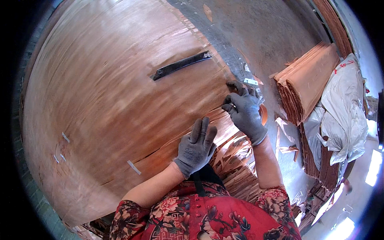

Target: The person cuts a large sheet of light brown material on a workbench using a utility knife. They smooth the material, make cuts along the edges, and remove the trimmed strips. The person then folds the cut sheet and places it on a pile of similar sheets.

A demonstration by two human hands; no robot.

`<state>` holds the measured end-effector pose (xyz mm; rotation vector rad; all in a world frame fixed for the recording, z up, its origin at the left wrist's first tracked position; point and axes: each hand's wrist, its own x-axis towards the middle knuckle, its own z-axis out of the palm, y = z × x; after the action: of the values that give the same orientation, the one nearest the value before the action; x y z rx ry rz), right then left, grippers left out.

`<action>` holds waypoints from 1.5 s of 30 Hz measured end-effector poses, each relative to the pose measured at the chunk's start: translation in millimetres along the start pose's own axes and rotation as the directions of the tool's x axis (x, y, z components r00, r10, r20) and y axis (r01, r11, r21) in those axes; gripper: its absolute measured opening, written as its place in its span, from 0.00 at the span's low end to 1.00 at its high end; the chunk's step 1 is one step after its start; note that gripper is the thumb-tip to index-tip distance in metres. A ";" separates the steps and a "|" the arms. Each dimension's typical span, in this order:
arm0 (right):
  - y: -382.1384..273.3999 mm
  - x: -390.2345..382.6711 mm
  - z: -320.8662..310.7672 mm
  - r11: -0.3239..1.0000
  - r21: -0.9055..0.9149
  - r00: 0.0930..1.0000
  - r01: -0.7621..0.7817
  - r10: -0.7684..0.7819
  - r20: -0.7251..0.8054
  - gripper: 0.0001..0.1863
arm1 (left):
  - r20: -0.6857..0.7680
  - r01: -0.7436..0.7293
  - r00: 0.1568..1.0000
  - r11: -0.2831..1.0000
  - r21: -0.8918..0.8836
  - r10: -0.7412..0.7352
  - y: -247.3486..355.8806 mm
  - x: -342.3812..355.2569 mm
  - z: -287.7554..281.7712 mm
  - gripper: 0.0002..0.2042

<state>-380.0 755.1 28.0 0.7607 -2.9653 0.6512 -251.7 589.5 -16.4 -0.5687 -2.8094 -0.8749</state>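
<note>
As the wood sheet (116, 96) lies ahead and leftward, its near edge slanting up rightward, we see the right hand (245, 113) nearer its right edge, fingers curled, grip unclear, the left hand (195, 147) loosely open, seemingly empty.

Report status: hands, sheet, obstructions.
Left hand open at near edge of wood sheet. Right hand curled by its right edge, grip unclear. Dark tool lying on sheet, clear of hands.

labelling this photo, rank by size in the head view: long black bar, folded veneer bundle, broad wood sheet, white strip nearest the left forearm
1. Broad wood sheet
2. Folded veneer bundle
3. Long black bar
4. White strip
</note>
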 end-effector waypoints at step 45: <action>26.2 -1.6 16.9 0.904 0.093 0.868 -0.418 0.427 -0.254 0.38 | 0.205 -0.127 0.973 0.988 0.090 0.107 -17.9 34.6 -0.4 0.31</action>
<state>-389.2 769.9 2.2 -0.0008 -2.8769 0.7506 -290.5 586.4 -16.8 -0.8404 -2.9389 -0.6822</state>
